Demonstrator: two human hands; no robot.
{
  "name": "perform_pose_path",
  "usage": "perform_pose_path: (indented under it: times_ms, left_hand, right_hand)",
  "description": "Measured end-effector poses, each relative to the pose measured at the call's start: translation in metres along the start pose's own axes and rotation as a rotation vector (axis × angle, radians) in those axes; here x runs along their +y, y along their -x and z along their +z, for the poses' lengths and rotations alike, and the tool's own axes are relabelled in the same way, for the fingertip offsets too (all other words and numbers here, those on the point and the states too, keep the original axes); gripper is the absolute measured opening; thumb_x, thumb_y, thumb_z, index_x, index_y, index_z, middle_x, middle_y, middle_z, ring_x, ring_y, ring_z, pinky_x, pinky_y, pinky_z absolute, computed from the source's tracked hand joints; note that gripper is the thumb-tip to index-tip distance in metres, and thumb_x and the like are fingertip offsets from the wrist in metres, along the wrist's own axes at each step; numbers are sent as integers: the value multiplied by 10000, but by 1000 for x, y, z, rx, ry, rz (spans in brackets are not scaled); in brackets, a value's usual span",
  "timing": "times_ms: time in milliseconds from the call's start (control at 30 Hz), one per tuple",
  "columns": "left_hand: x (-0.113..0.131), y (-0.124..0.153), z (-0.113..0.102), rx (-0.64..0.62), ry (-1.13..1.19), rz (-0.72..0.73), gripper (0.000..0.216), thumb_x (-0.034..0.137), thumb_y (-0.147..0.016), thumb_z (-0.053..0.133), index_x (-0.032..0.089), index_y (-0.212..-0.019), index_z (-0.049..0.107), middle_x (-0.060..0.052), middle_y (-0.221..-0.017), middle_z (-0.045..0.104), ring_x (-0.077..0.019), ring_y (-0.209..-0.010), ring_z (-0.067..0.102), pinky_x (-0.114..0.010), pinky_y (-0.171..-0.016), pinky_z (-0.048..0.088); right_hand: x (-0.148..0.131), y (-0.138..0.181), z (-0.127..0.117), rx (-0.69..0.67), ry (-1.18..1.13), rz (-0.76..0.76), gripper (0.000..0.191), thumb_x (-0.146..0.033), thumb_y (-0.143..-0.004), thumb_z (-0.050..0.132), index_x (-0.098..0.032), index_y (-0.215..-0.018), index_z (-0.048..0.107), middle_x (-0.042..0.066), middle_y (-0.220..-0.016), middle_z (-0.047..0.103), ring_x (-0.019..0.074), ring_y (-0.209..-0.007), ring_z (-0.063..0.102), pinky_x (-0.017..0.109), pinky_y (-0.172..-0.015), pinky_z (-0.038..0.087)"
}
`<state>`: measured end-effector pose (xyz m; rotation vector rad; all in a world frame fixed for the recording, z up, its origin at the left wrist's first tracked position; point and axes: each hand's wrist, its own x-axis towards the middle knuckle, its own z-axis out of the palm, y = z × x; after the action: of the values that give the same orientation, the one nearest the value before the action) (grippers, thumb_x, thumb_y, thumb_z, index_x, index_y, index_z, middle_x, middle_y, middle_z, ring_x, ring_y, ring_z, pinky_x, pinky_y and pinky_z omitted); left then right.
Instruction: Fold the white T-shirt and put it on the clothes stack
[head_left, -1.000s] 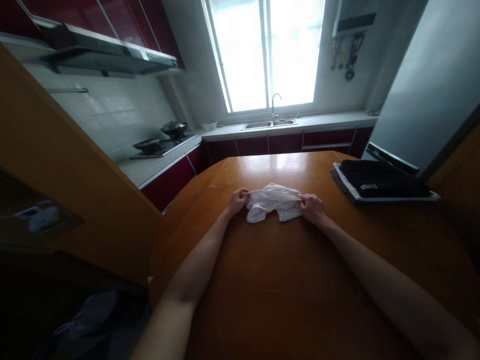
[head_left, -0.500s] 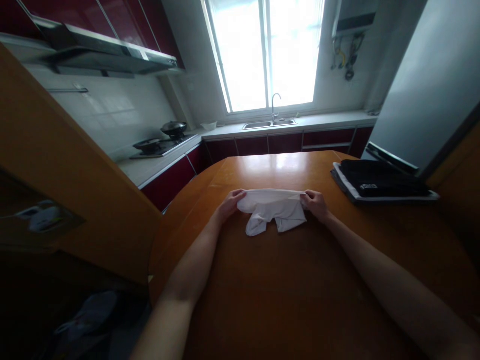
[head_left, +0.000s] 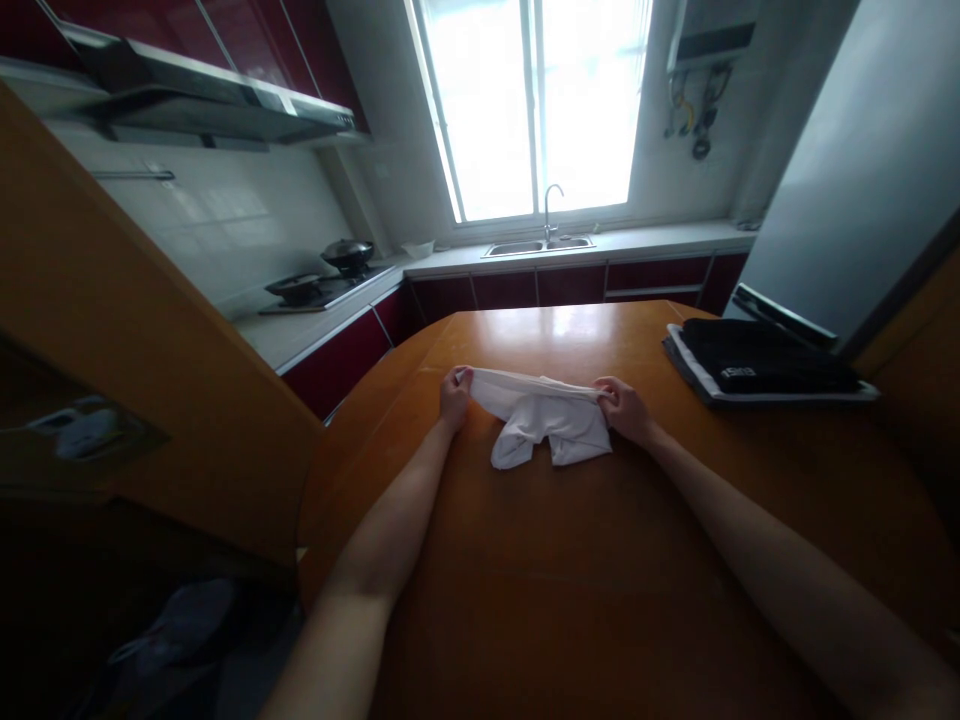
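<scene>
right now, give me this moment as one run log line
left hand: grips white garment left end | right hand: grips right end | garment: top edge stretched, rest on wooden table | folded dark clothes: far right

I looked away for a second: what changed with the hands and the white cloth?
Both hands, left hand and right hand, spread apart, pulling the bunched white cloth out flat along its top edge. Both kept their grip. The folded dark clothes and the table stayed put.

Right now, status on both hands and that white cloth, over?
Left hand and right hand each pinch an end of the white garment, top edge stretched. It lies on the wooden table. Folded dark clothes sit apart, right.
</scene>
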<state>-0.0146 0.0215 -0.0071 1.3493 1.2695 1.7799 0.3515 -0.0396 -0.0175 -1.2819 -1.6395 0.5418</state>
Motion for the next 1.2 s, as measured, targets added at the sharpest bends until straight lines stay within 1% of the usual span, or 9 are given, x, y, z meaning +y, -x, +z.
perform_pose_path:
  times_ms: [100, 300, 433, 533, 667, 833, 967, 1100, 1200]
  left_hand:
    - [-3, -4, -4, 94, -53, 41, 267, 415, -827, 662, 157, -894, 680, 8, -734, 600, -139, -678, 542, -221, -623, 404]
    - [-3, -5, -6, 145, -118, 95, 288, 433, -849, 645, 158, -916, 696, -12, -759, 631, -157, -702, 561, -235, -644, 429]
    - [-1, -4, -5, 134, -176, 109, 312, 445, -869, 610, 158, -949, 703, -20, -778, 644, -163, -703, 566, -244, -650, 438]
    - [3, -1, -6, 71, -224, 104, 284, 421, -856, 633, 158, -917, 718, -10, -722, 631, -162, -659, 542, -244, -626, 419]
    - [10, 3, -8, -53, -267, 100, 210, 371, -824, 686, 165, -823, 723, -8, -675, 632, -169, -649, 542, -243, -630, 412]
    - [14, 4, -7, -38, -256, 95, 210, 386, -840, 677, 176, -839, 694, -2, -656, 604, -170, -642, 539, -227, -592, 391]
    - [15, 3, -8, -14, -204, 72, 271, 436, -815, 703, 168, -853, 695, 17, -615, 565, -141, -561, 490, -214, -515, 342]
    - [16, 1, -7, -65, -97, -17, 374, 519, -777, 728, 165, -891, 686, 40, -594, 527, -111, -493, 439, -204, -442, 294]
    - [17, 3, -5, -150, -56, -83, 473, 591, -736, 746, 161, -925, 691, 50, -570, 509, -97, -441, 410, -203, -404, 280]
  right_hand:
    - [1, 0, -2, -28, 73, -26, 244, -304, -810, 514, -200, -882, 722, 51, -781, 728, 210, -728, 654, 285, -650, 440]
    - [1, -3, -9, 289, 120, 38, 282, -311, -831, 492, -186, -901, 735, 99, -847, 750, 249, -794, 669, 316, -697, 468]
    - [11, -6, -7, 317, 137, 55, 310, -242, -781, 463, -155, -892, 739, 128, -901, 733, 254, -834, 667, 332, -759, 493]
    - [19, -8, -6, 265, 164, 86, 298, -217, -742, 466, -152, -854, 735, 130, -915, 716, 248, -838, 662, 336, -787, 503]
    - [21, -8, -7, 258, 202, 118, 266, -277, -793, 483, -179, -867, 719, 132, -904, 726, 263, -821, 660, 350, -767, 499]
    - [12, -8, -10, 359, 76, 143, 288, -316, -838, 452, -186, -931, 692, 132, -856, 738, 275, -790, 670, 342, -710, 496]
    - [7, -14, -13, 340, -40, 170, 263, -357, -807, 504, -171, -878, 676, 124, -837, 731, 259, -759, 656, 327, -675, 493]
    - [8, -21, -29, 310, -83, 218, 223, -357, -785, 539, -172, -832, 656, 113, -798, 708, 252, -738, 631, 332, -681, 490]
    - [11, -24, -48, 440, -6, 192, 230, -349, -824, 504, -171, -859, 645, 130, -847, 696, 266, -798, 629, 369, -779, 492]
